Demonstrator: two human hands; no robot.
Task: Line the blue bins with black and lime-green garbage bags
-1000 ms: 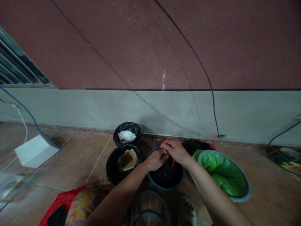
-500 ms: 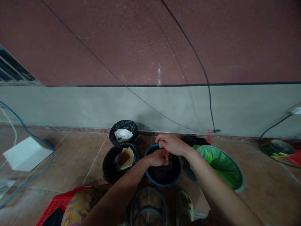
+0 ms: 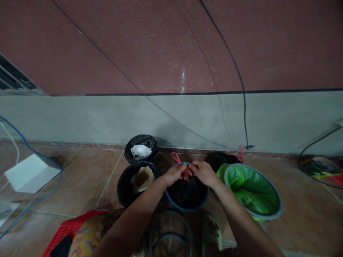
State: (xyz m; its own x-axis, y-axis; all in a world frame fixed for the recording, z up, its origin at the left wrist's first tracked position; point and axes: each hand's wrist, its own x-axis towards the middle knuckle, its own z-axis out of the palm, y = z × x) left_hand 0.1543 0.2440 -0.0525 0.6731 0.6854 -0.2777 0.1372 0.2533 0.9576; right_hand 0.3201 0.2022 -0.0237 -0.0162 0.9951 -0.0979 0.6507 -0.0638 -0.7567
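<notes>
A wall, pinkish-red above and pale grey below [image 3: 102, 117], stands behind a brown tiled floor [image 3: 88, 178]. On the floor at the right, a grey-rimmed bin [image 3: 280, 207] tilts, its green liner [image 3: 249, 189] sagging inside; a dark bundle [image 3: 221, 160] with a red string [image 3: 240, 155] lies just behind it, near the wall. Between the forearms stands the blue-rimmed bin [image 3: 187, 210], with a black bag [image 3: 187, 192] inside; what the bag holds cannot be seen. To its left, a black-lined bin [image 3: 123, 189] holds a tan, cardboard-like piece [image 3: 144, 179], and behind that a smaller black-lined bin [image 3: 130, 146] holds crumpled white material [image 3: 140, 151]. A red basket [image 3: 63, 230], partly out of view at lower left, has a dark object [image 3: 61, 247] in it. The left hand [image 3: 175, 174] pinches a red tie [image 3: 185, 174] over the back part of the blue-rimmed bin, thumb and fingers closed on it, a loop standing up above. The right hand [image 3: 203, 172] has its fingers bent, their tips at the tie; whether they grip it is too small to tell.
</notes>
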